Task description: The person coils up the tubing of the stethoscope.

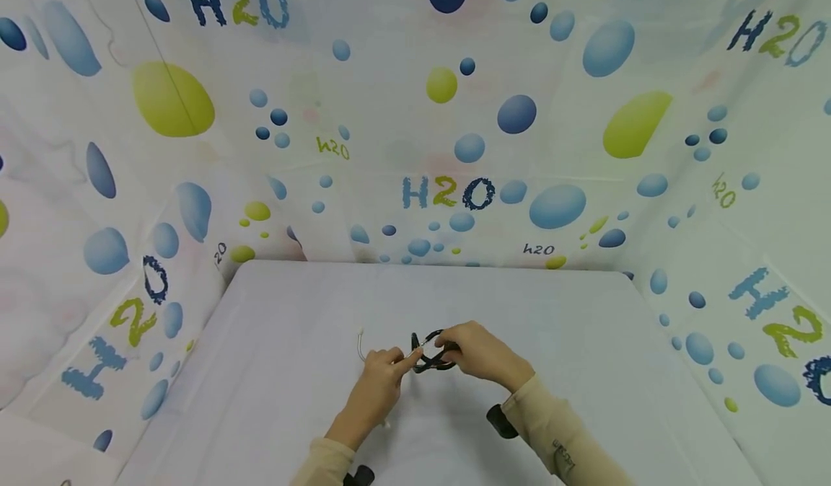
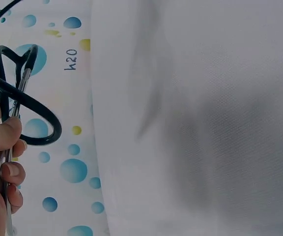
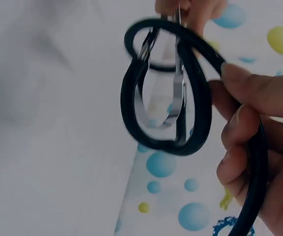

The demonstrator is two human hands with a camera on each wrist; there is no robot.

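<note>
A stethoscope with black tubing (image 1: pixel 418 368) and silvery metal ear tubes (image 2: pixel 24 81) is held up between the two hands above the white table. My left hand (image 1: pixel 383 379) grips the metal ear tubes, thumb on one side and fingers curled round the other. One ear tube (image 1: pixel 360 345) sticks out beyond this hand, ending in a pale tip. On the other side, my right hand (image 1: pixel 483 352) pinches the black tubing between thumb and fingers. In the right wrist view, the tubing (image 3: pixel 200 98) loops across the metal part. The chest piece does not show.
A white-covered table (image 1: pixel 292 298) lies under the hands. Behind it and at both sides hangs a white curtain (image 1: pixel 389 111) printed with blue and green drops and "H2O". A black wrist device (image 1: pixel 501 422) sits at the right sleeve.
</note>
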